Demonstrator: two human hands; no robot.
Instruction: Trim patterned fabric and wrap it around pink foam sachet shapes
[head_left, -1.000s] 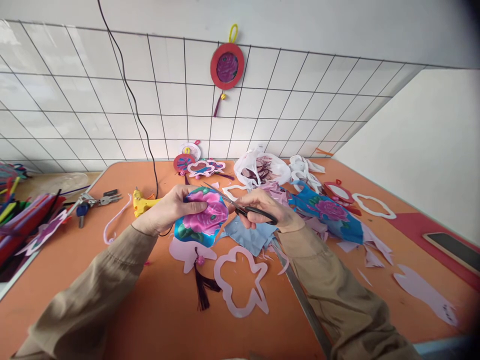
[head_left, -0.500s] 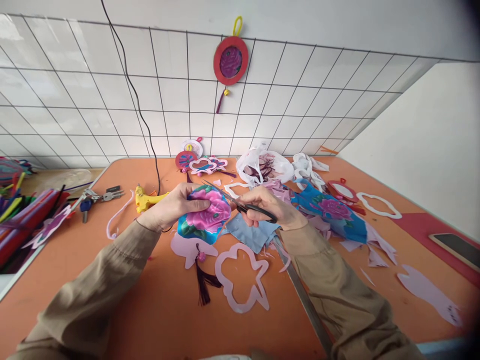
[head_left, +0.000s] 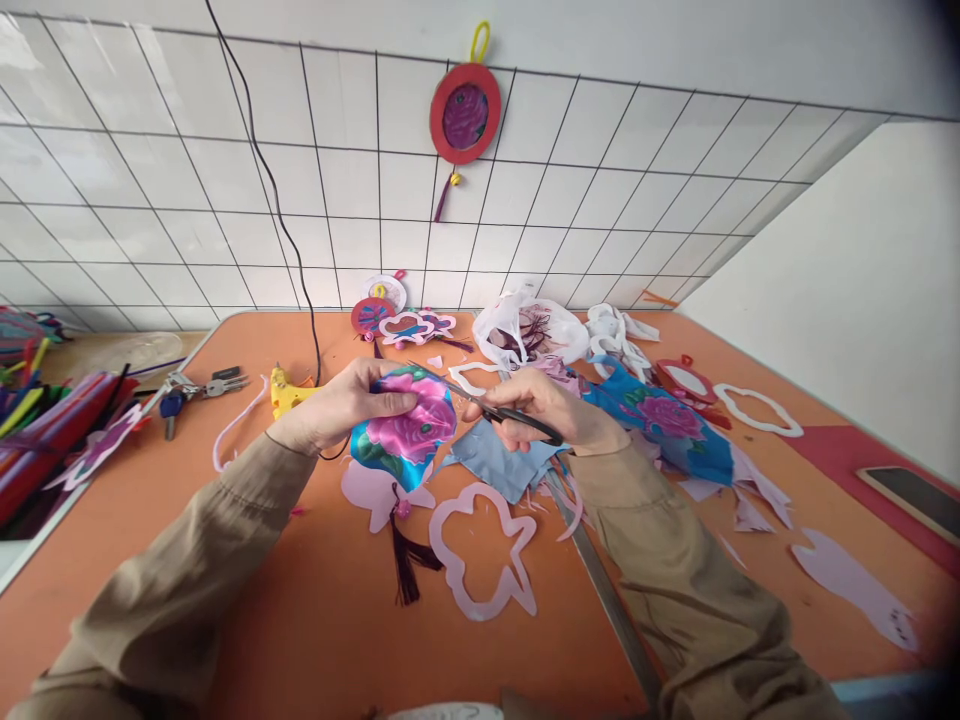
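Note:
My left hand [head_left: 349, 402] pinches the upper left of a blue floral cloth piece [head_left: 416, 425] with a large pink flower. Black-handled scissors [head_left: 517, 418] are in my right hand [head_left: 551, 405], their blades pointing left along the cloth's upper right edge. Below the cloth lie a pale pink paper shape [head_left: 366, 492], a dark tassel [head_left: 409, 565] with a pink bead, and a pale pink cut-out frame [head_left: 459, 590]. A light blue cloth [head_left: 506, 465] rests under the scissors.
Left are a yellow glue gun [head_left: 289, 393], keys [head_left: 172, 402] and colourful stems [head_left: 56, 450]. Behind stands a white plastic bag [head_left: 566, 330]. To the right lie blue floral cloth [head_left: 664, 420] and a phone [head_left: 911, 498]. A red round ornament [head_left: 491, 125] hangs on the wall.
My left hand and the cloth have shifted slightly left, and the cloth's lower part hangs more pointed. My right hand with the scissors has moved slightly right.

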